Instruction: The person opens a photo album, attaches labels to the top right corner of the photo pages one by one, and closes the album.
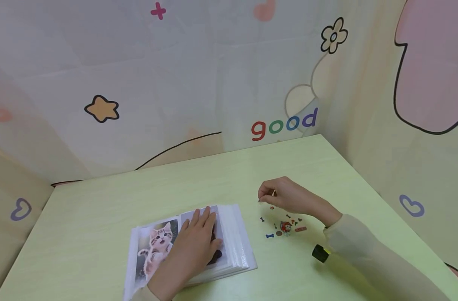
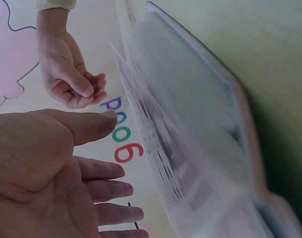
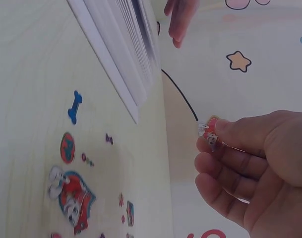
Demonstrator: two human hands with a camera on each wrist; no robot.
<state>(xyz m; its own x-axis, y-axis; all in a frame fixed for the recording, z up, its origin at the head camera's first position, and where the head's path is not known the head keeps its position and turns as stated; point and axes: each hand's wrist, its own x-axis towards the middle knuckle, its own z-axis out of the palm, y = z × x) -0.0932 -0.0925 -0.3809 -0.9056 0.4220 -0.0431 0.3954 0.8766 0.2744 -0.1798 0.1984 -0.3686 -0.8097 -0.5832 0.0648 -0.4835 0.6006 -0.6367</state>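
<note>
An open photo album (image 1: 245,246) lies on the table, with a kitten photo (image 1: 159,242) on its left page. My left hand (image 1: 193,242) is over the right page, fingers extended, partly covering a dark picture there. In the left wrist view its fingers are straight and hold nothing. My right hand (image 1: 289,196) is raised to the right of the album, pinching a small cartoon dog sticker (image 3: 209,133) between thumb and fingers. Below it on the table lie several loose stickers: a larger cartoon dog sticker (image 3: 74,201), a blue bone sticker (image 3: 75,107) and a round sticker (image 3: 67,148) among them.
A pale yellow-green tabletop (image 1: 101,200) runs back to a printed cloth wall (image 1: 176,83) with the word "good". Another cloth panel (image 1: 387,159) rises along the right side. A small black object (image 1: 320,253) shows beside the right sleeve.
</note>
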